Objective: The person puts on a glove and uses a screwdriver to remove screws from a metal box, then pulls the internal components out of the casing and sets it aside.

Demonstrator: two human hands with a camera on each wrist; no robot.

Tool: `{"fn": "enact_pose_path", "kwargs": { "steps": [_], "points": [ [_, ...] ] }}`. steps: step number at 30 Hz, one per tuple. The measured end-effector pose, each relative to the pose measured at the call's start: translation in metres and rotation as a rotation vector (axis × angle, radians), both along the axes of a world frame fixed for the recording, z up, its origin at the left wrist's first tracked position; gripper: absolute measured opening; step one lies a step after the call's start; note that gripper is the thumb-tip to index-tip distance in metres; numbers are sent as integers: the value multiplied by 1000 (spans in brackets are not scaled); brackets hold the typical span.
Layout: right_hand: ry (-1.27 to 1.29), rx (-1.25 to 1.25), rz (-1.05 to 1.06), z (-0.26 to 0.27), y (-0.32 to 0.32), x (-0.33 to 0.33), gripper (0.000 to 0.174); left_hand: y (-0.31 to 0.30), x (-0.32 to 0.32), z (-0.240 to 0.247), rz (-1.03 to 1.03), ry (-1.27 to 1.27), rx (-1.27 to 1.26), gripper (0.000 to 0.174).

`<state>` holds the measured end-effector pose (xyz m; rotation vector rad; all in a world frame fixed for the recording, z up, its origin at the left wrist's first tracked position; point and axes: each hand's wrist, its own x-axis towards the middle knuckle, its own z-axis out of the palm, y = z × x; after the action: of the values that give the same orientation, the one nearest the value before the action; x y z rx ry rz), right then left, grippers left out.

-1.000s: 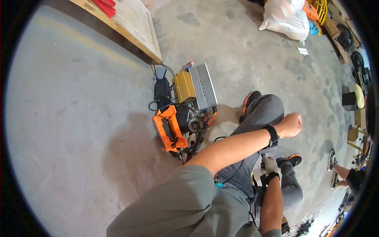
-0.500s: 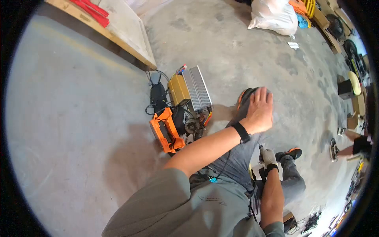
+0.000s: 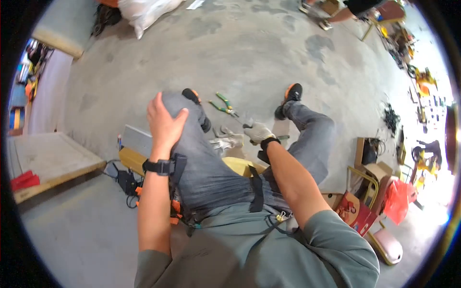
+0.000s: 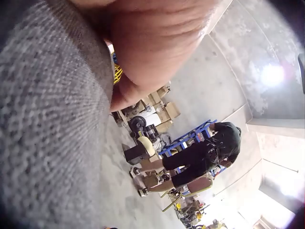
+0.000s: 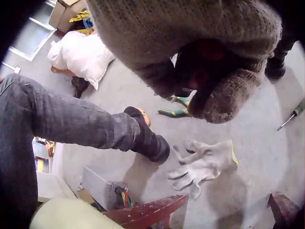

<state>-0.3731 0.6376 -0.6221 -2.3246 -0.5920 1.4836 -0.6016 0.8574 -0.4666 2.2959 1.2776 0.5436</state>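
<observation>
left hand (image 3: 165,122), bare, rested on the knee of the grey jeans (image 3: 201,163), coarse-woven and faded, fingers straight and thumb spread wide. right hand (image 3: 259,133), in a fuzzy knitted glove, had its fingers curled narrow round a dark object (image 3: 247,126) that poked out past the knit; most of its shape was hidden. just left of those fingers a limp, off-white loose glove (image 3: 228,140) with a yellow-edged cuff lay on the floor. beyond it, past the right fingertips, were pliers (image 3: 223,104) with green and yellow handles splayed apart. on the other side of the right fingers lay a screwdriver (image 5: 300,107), thin shank, greenish handle. below the left fingers, outside the leg: a flat-sided grey metal box (image 3: 138,137) and a gold box (image 3: 132,161). the floor (image 3: 254,57) was smooth grey concrete, blotched darker. far ahead of the left fingers slumped a creased white sack (image 3: 149,12); off to the right of the right fingers, a crinkled red plastic bag (image 3: 398,201) and a red printed carton (image 3: 355,211). carton print and the dark scrawl on the grey-green shirt (image 3: 249,249) were too small to read.
</observation>
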Motion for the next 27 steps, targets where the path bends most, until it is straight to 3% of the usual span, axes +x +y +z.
{"fn": "enact_pose_path", "kwargs": {
  "steps": [2, 3, 4, 5, 7, 8, 9, 10, 12, 15, 18, 20, 24, 26, 27],
  "points": [
    [-145, 49, 117, 4, -3, -3, 41, 4, 2, -5, -11, 2, -10, 84],
    [-219, 161, 329, 15, -5, 0, 44, 6, 0, -11, -22, -7, -6, 82],
    [-252, 38, 155, -24, -5, -1, 48, 3, 1, -6, -17, -23, -61, 81],
    [-106, -18, -2, 17, -3, -4, 50, 8, -4, -14, -31, 15, -27, 81],
    [-342, 57, 228, -17, -3, -5, 54, 13, -10, -21, -40, -10, -70, 81],
    [-336, 66, 257, -85, 1, -6, 52, 11, -9, -11, -53, 25, -81, 79],
    [-282, 4, 254, -60, 1, -3, 49, 14, -8, -6, -70, 77, -84, 78],
    [-229, 71, -38, -16, 4, -3, 46, 17, -8, -7, -85, 127, -88, 77],
    [-228, 37, -297, -8, 4, -3, 44, 26, -6, -11, -65, 210, -75, 74],
    [-139, 65, -341, -11, 0, 4, 43, 43, 0, -29, -19, 276, 64, 66],
    [-183, 94, -437, -53, -6, 2, 45, 45, 11, -16, -92, 281, 18, 54],
    [-117, 166, -512, -41, -12, 3, 44, 45, 15, -11, -133, 283, 33, 49],
    [2, -37, -730, -58, -12, 1, 43, 44, 14, -10, -137, 338, 45, 45],
    [-215, -108, -718, -73, -6, -7, 45, 37, 25, -9, -124, 340, 54, 42],
    [-532, -44, -790, -172, -3, -34, 45, 33, 21, -3, -101, 351, 75, 40]
  ]
}}
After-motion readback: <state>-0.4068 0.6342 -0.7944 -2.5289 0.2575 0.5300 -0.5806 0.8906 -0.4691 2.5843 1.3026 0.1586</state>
